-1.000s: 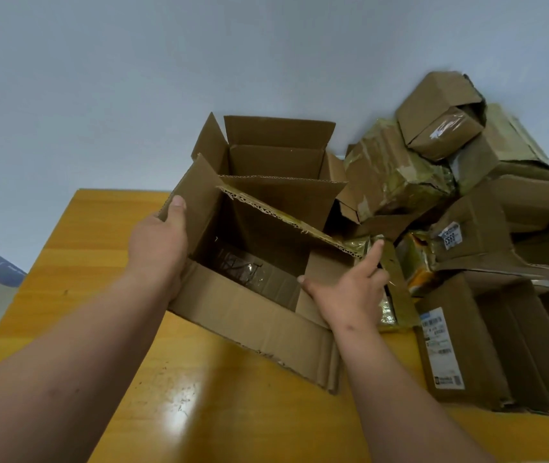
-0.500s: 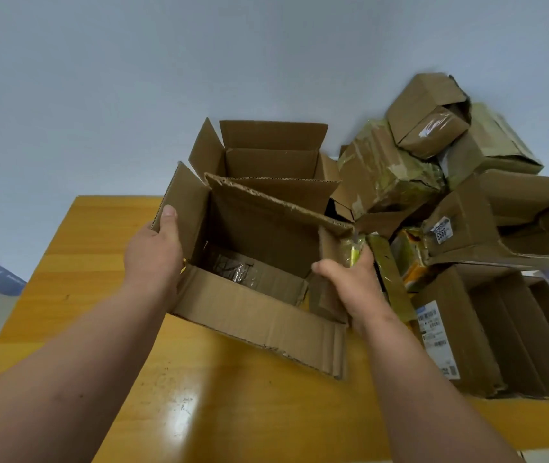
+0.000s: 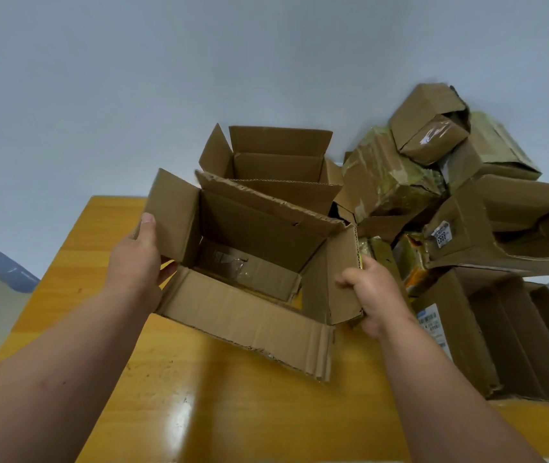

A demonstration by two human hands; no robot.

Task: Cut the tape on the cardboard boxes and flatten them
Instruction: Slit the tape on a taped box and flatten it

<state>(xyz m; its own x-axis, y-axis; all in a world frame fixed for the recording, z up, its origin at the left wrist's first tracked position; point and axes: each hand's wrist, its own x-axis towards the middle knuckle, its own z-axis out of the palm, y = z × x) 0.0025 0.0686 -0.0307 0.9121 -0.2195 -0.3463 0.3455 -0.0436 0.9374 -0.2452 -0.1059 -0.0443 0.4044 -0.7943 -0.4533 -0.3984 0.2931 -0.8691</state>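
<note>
The open cardboard box [image 3: 249,248] sits near the middle of the yellow wooden table [image 3: 219,406], tipped so that its mouth faces the camera, with all four flaps [image 3: 246,315] spread outward. Inside, on its bottom seam, a strip of clear tape [image 3: 233,262] shows, wrinkled and shiny. The near flap lies flat on the tabletop, its corrugated edge ragged at the right corner. The left hand [image 3: 139,262] grips the left flap, thumb laid up along the flap's inner face and the fingers hidden behind the cardboard. The right hand [image 3: 371,295] holds the right side of the box at its outer corner, the fingers curled round the edge of the right flap and the knuckles toward the camera. Just behind this box stands a second open box [image 3: 280,162], upright, its flaps raised, touching the far flap of the first. To the right, against the pale wall [image 3: 199,61], a heap of crushed boxes [image 3: 450,182] rises in a jumble; several are wrapped in yellowish tape, and one carries a small white label [image 3: 441,232] with printed digits too blurred to read with certainty. Below the heap, a long flattened carton [image 3: 500,332] lies on the table with a white shipping label [image 3: 433,325] near its left end, just beside the right forearm.
</note>
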